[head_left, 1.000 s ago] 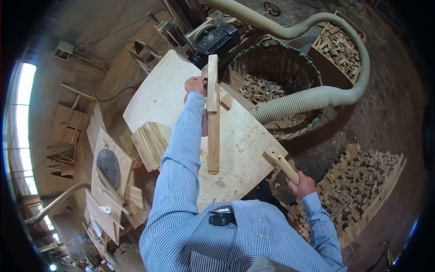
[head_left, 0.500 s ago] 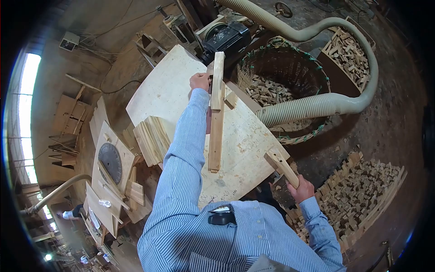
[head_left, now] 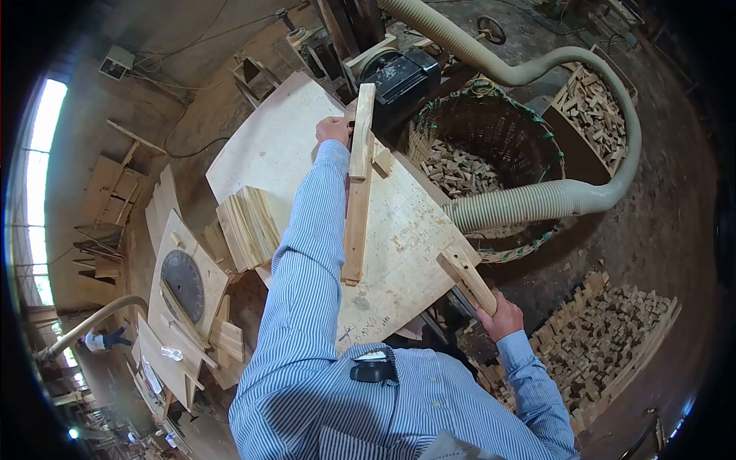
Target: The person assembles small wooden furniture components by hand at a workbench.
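My left hand [head_left: 333, 130] is closed at the far end of the worktable [head_left: 383, 295], against the near-left side of an upright wooden piece [head_left: 363, 130]. A small dark part shows by its fingertips, but what the fingers grip is hidden. A long wooden strip [head_left: 356, 238] runs from that piece toward me, and a small wood block [head_left: 382, 162] sits on its right. At the table's right corner, my right hand [head_left: 502, 316] wraps round the end of a wooden handle [head_left: 475, 287]. Both forearms are in striped sleeves.
Thin boards [head_left: 249, 228] are stacked at the table's left. Beyond are a motor [head_left: 402, 77], a ribbed hose [head_left: 529, 198] and a basket [head_left: 529, 123] holding wood offcuts. Small blocks [head_left: 613, 345] cover the floor at right. A circular saw blade [head_left: 182, 284] lies left; a person [head_left: 96, 341] is farther off.
My view has shifted slightly, so the table and handle appear a little to the left. Both hands keep their places. The distant person at left shows more fully.
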Action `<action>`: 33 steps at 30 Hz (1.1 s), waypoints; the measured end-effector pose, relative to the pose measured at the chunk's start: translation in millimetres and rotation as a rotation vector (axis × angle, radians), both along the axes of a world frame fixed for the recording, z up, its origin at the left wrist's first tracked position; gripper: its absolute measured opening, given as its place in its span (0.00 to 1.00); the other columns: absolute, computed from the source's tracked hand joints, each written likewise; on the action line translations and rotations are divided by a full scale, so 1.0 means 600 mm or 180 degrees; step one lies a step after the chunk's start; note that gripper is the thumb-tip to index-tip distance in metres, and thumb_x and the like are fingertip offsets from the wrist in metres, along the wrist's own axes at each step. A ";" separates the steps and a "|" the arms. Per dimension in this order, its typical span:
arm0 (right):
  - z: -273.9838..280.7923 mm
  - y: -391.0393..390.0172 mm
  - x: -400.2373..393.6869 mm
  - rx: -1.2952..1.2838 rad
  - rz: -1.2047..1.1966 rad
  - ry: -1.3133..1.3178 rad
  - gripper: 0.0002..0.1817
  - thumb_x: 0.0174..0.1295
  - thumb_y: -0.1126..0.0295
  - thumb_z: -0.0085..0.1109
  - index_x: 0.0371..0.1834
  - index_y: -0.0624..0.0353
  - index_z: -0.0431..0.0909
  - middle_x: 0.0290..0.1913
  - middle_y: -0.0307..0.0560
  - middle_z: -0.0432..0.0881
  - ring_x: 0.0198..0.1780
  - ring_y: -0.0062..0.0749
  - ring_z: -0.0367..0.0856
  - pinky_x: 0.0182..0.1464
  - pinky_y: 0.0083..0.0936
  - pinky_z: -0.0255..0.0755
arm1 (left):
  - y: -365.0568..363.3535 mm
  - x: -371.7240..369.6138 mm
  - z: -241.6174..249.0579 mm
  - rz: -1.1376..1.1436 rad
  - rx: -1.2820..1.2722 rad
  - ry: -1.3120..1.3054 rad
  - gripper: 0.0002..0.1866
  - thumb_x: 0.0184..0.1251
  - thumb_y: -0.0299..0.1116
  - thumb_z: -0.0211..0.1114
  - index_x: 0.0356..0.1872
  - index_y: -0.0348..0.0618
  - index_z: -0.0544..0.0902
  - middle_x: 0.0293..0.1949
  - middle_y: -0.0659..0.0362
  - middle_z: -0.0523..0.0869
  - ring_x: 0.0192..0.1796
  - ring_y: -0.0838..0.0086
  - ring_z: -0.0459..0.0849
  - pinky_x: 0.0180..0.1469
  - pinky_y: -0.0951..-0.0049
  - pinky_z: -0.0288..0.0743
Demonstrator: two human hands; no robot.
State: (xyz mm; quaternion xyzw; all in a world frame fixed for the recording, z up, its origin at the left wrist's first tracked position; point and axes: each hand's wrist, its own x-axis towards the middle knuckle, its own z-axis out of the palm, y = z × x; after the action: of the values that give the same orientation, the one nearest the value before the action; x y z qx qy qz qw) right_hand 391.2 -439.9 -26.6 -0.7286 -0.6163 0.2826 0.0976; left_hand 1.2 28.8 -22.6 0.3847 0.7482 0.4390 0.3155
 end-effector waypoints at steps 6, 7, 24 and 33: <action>-0.001 0.031 -0.023 -0.0024 -0.0042 0.0015 0.25 0.65 0.47 0.72 0.46 0.59 0.79 0.35 0.64 0.89 0.38 0.63 0.91 0.43 0.54 0.84 | 0.032 -0.023 0.001 0.0008 -0.0005 0.0086 0.07 0.67 0.30 0.74 0.38 0.35 0.94 0.31 0.56 0.94 0.29 0.76 0.90 0.38 0.73 0.87; 0.000 0.037 -0.023 -0.0048 -0.0054 0.0035 0.25 0.65 0.47 0.72 0.45 0.59 0.79 0.35 0.64 0.89 0.38 0.63 0.91 0.43 0.54 0.84 | 0.040 -0.028 -0.003 -0.0045 0.0017 0.0152 0.08 0.67 0.30 0.74 0.38 0.35 0.94 0.31 0.56 0.94 0.29 0.76 0.91 0.38 0.73 0.87; 0.017 0.040 -0.032 0.0065 -0.0133 0.0002 0.24 0.63 0.50 0.74 0.46 0.59 0.80 0.37 0.62 0.90 0.41 0.61 0.91 0.46 0.51 0.85 | 0.043 -0.017 0.004 0.0024 -0.0050 0.0343 0.10 0.66 0.36 0.78 0.39 0.38 0.95 0.32 0.54 0.95 0.34 0.70 0.94 0.45 0.64 0.87; 0.009 -0.033 0.019 0.0013 -0.0188 -0.0013 0.22 0.60 0.54 0.75 0.47 0.58 0.80 0.39 0.63 0.90 0.42 0.61 0.91 0.48 0.51 0.84 | -0.038 0.023 -0.011 -0.0372 0.0062 0.0586 0.11 0.67 0.37 0.73 0.39 0.41 0.94 0.37 0.49 0.95 0.45 0.57 0.95 0.56 0.59 0.86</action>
State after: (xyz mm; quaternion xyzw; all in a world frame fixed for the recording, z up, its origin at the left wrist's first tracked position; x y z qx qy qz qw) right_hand 402.5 -459.6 -21.0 -0.7468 -0.5953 0.2768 0.1062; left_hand 14.9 5.9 -29.2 0.4694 0.7460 0.3899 0.2668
